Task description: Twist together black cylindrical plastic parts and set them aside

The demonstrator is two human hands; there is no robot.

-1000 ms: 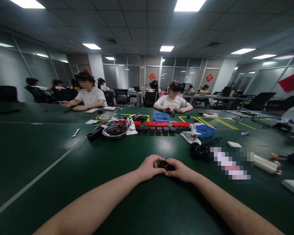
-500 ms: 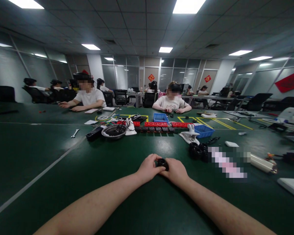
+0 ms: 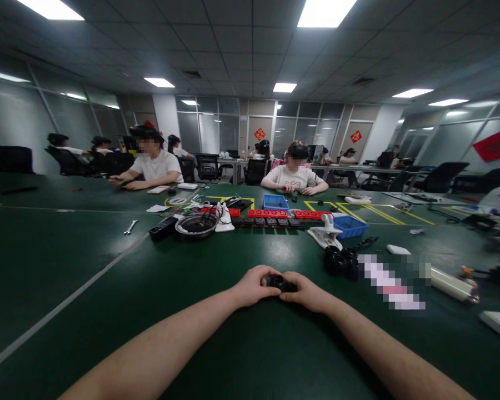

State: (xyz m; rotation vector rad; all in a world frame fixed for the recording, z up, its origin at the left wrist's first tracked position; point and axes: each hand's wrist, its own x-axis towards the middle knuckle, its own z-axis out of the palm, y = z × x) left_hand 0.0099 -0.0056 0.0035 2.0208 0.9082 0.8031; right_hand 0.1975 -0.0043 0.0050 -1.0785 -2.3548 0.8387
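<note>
Both hands have eased apart slightly since before; left grip [image 3: 254,286] and right grip [image 3: 304,290] stay closed on the small black part [image 3: 281,283], near the table's [image 3: 108,311] front edge

Matt green tabletop [image 3: 108,311] (faint sheen), black glossy plastic part [image 3: 280,283]

On the table [image 3: 108,311], a small part [image 3: 280,283] sits between both hands, other parts [image 3: 340,261] right, a bowl [image 3: 196,225] behind-left.
</note>
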